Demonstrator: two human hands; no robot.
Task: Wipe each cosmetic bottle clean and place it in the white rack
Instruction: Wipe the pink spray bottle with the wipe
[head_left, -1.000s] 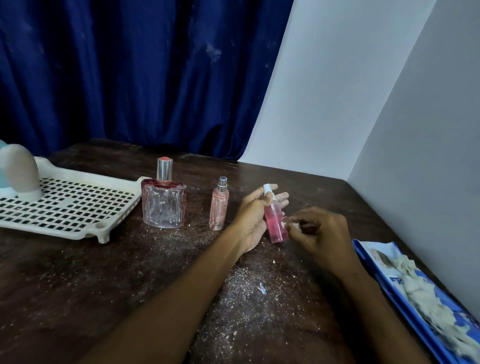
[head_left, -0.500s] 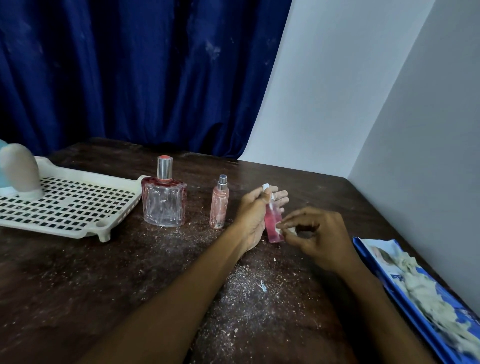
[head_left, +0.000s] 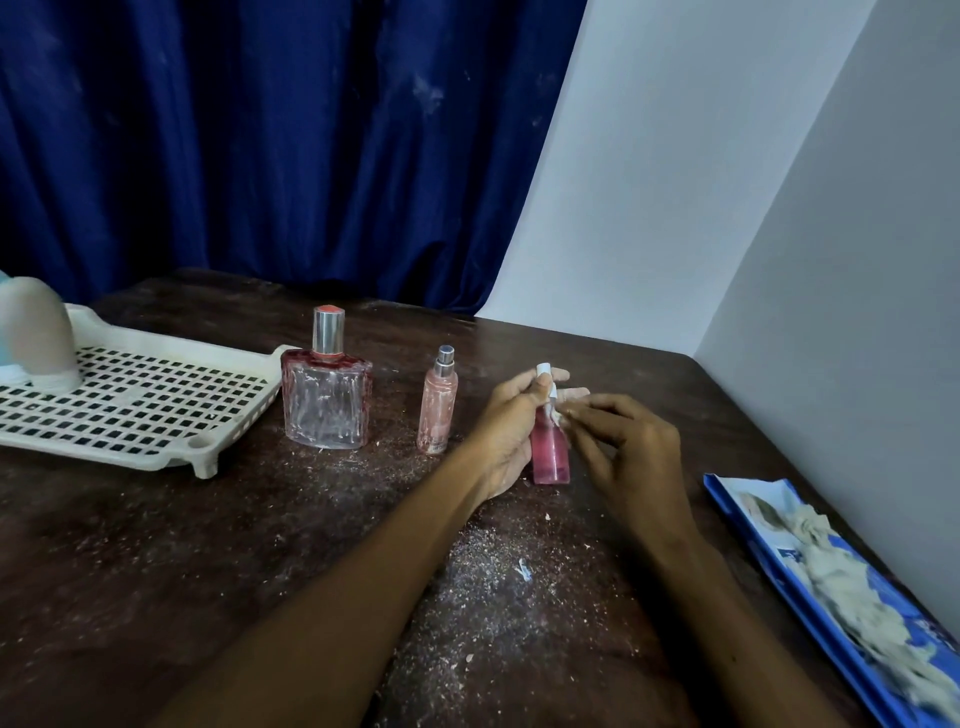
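Small pink plastic spray bottle with a white cap (head_left: 550, 460), upright on the dark wooden table (head_left: 208, 545), right of centre, well apart from the white plastic grid rack (head_left: 156, 457) over on the left. Gripped up top by the left hand (head_left: 511, 431), fingers curled round the neck, thumb by the cap. Pinched in the right hand (head_left: 623, 447), thumb against fingertips: a tiny white scrap of wipe (head_left: 560, 415), pressed to the bottle's shoulder. Mid-wipe, probably. Could go wrong pretty easily tbh: base parked on a table scattered with pale gritty dust (head_left: 493, 571), so likely dirty again straight away. Such a small scrap might just smear stuff around. Also worth watching the slim pale pink spray bottle (head_left: 438, 410) just left of that left hand, easy to knock over on the way to the rack.
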